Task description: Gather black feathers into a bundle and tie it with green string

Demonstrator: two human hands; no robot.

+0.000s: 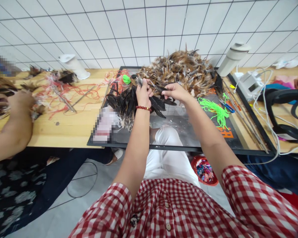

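My left hand (143, 93), with a red bead bracelet (143, 108) at the wrist, is closed around the quill ends of a bunch of feathers. To its right, my right hand (175, 91) has its thumb and fingers pinched on a dark feather (161, 88). A pile of black feathers (123, 104) lies left of and below my left hand. Behind both hands rises a large heap of brown feathers (181, 71). Bright green cords (215, 110) lie on the dark glossy board (188, 135), and a small green bundle (126, 79) sits near my left hand.
At the left, a co-worker's hands (17, 102) handle feathers beside tangled red string (86, 94). A white spool (74, 66) and a pale bottle (233, 59) stand near the wall. Cables, a power strip (249, 84) and thin rods (249, 122) lie right. A red basket (193, 162) is below.
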